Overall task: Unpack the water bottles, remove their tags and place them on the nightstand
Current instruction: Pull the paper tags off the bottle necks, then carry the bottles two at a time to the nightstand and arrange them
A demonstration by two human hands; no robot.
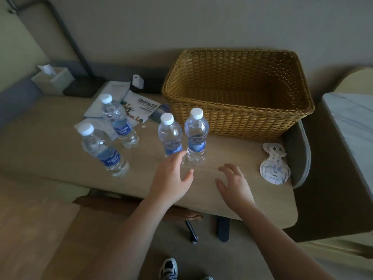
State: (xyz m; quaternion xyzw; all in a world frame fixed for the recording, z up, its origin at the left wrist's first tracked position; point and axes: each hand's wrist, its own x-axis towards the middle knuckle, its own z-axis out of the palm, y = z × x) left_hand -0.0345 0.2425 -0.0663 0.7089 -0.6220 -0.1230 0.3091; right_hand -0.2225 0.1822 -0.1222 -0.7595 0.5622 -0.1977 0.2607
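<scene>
Here, four clear plastic water bottles with white caps (194,136) stand upright on the tan wooden tabletop (232,154), beside a woven wicker basket (238,116). Both the left hand (171,178) and the right hand (234,182) hover with fingers spread, grasping nothing.

A dim room is seen, closed at the back by a plain beige wall (141,27). A dark pipe (66,35) is run down the wall toward the light wooden bench (232,190). A marble-topped surface (351,126) is set at the right. The floor (30,235) is laid in pale wood planks. A grey chair back (300,154) is placed just beside the bench's right end.
</scene>
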